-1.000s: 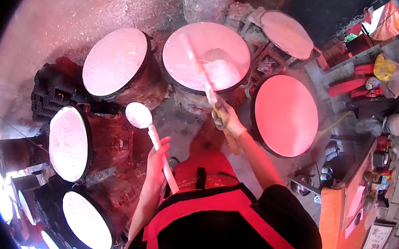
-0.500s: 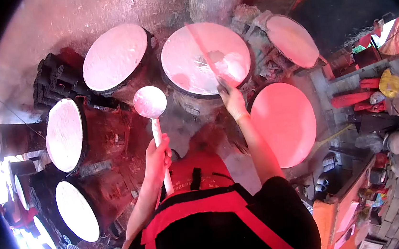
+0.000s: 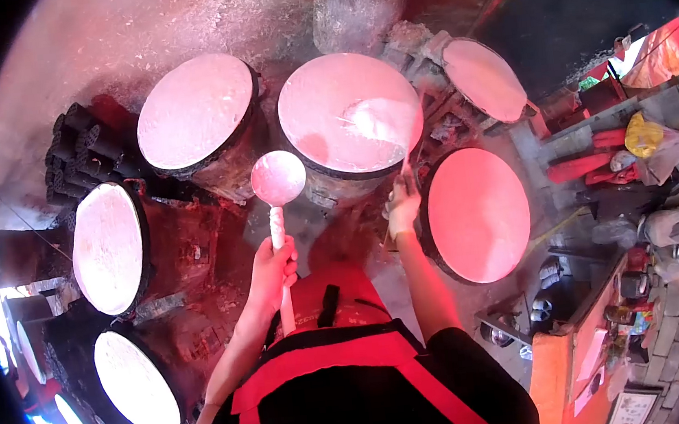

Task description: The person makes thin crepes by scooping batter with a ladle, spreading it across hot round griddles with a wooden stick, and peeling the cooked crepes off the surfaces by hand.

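In the head view, my left hand is wrapped round the pale handle of a ladle, whose round bowl points away from me. My right hand grips one end of a long thin flat stick, partly blurred. The stick slants up along the right edge of the middle round griddle. This griddle's surface is coated pale, with a bright patch right of its centre. Close to my right hand is a pinkish round griddle. The ladle's bowl is just left of the middle griddle's front edge.
More round griddles stand around me: upper left, left, lower left and upper right. Dark cylindrical briquettes are stacked at the left. An orange-sided table stands at lower right.
My right hand has drawn back towards me, and the stick has swung from across the middle griddle to its right edge. My left hand and the ladle have shifted slightly right.
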`<state>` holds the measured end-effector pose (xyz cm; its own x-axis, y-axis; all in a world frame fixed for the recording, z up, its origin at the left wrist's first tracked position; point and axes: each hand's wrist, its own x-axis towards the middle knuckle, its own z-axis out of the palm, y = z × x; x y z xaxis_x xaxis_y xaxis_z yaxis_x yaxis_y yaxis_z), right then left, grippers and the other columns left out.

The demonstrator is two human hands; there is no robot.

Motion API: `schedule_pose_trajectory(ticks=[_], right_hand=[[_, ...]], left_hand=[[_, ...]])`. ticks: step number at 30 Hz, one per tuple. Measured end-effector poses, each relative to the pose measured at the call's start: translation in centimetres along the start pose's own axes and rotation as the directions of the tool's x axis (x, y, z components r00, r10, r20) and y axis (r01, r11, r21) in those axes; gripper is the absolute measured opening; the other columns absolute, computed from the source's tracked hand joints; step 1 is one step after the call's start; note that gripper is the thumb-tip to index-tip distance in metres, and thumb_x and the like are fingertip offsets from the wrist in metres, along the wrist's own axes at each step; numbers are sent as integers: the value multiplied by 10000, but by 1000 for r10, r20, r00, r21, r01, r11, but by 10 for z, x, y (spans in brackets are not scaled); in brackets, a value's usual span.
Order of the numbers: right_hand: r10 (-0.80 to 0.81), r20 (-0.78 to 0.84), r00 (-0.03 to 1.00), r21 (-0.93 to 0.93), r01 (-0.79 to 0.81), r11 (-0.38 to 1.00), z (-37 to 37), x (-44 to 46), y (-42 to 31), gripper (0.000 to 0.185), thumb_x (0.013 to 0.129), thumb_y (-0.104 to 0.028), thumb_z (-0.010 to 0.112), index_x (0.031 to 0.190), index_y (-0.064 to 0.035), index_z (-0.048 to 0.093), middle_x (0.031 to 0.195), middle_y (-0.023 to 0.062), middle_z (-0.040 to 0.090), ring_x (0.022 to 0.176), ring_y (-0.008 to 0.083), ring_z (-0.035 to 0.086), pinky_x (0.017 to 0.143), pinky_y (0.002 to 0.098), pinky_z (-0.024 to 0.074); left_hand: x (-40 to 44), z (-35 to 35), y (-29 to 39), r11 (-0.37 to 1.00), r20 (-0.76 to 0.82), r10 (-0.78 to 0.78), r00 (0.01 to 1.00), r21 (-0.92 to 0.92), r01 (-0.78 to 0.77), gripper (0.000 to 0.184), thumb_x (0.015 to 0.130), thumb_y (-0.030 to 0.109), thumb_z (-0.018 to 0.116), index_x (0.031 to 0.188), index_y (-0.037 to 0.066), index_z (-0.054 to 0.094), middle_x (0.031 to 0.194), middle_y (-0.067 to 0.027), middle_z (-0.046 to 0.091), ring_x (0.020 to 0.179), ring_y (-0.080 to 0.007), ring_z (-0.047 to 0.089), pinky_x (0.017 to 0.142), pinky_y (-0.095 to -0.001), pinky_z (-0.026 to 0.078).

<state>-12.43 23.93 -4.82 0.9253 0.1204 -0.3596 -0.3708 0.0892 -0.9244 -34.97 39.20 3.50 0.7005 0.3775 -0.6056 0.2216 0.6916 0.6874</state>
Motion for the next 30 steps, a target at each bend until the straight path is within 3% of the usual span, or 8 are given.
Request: schedule_pose_trajectory(ticks=[3,10,14,18,22,26,27,30], right_hand=[[49,190,980,-114,-27,993,14,-8,14,313,933,-259,539,1246,-249,545,551,-88,336,383,40,288,348,220,226],[18,58,998,-119,-11,993,-12,69,-4,332,916,-178,561,1245,-130,561,552,-69,387,374,47,302,337,236,219],[27,386,922,-316,104,943,-37,1,4,358,938,-146,512,1296,-139,526,716,-109,431,520,4,320,434,169,237],[-97,208,973,-182,136,974,-61,-19,27,391,926,-150,553,1314,-133,508,711,-109,411,519,-2,313,431,165,235],[68,203,977,21,-73,997,-46,-13,54,395,924,-210,561,1315,-209,502,635,-88,397,458,14,336,381,187,237],[332,406,852,55,-385,921,-10,-37,30,430,908,-326,570,1325,-273,478,547,-47,393,374,80,355,335,242,236],[383,403,831,39,-434,900,-12,-33,25,388,907,-297,567,1287,-246,504,534,-25,409,352,103,358,321,261,232],[244,371,896,-44,-245,968,-33,-10,-5,242,909,-329,566,1112,-196,564,530,-29,414,359,99,364,320,258,231]], left_hand=[[5,-5,0,1000,39,-22,999,6,22,122,909,103,510,1022,80,470,755,-10,477,506,-56,386,388,-197,288],[15,0,2,996,64,-85,994,39,82,113,890,103,503,985,57,461,726,-7,451,499,-75,394,388,-224,297],[53,7,11,994,78,-35,996,105,27,84,886,117,505,899,59,447,676,-7,432,486,-81,403,387,-245,306],[133,23,18,965,102,98,990,235,-120,96,849,113,495,800,45,447,625,-14,440,464,-125,419,379,-270,346],[204,64,-1,906,-17,121,992,411,-103,85,823,69,511,787,-1,479,595,-44,457,466,-167,465,391,-290,364],[194,118,-6,987,-124,29,992,163,-9,111,818,53,533,767,-41,504,593,-82,481,470,-191,493,399,-294,398],[186,112,3,998,-22,4,1000,59,-2,100,833,60,533,810,-32,502,605,-63,478,470,-171,482,392,-279,391],[149,68,46,972,262,-40,964,-215,99,105,876,78,526,925,-9,494,637,-12,464,470,-110,446,373,-230,364]])
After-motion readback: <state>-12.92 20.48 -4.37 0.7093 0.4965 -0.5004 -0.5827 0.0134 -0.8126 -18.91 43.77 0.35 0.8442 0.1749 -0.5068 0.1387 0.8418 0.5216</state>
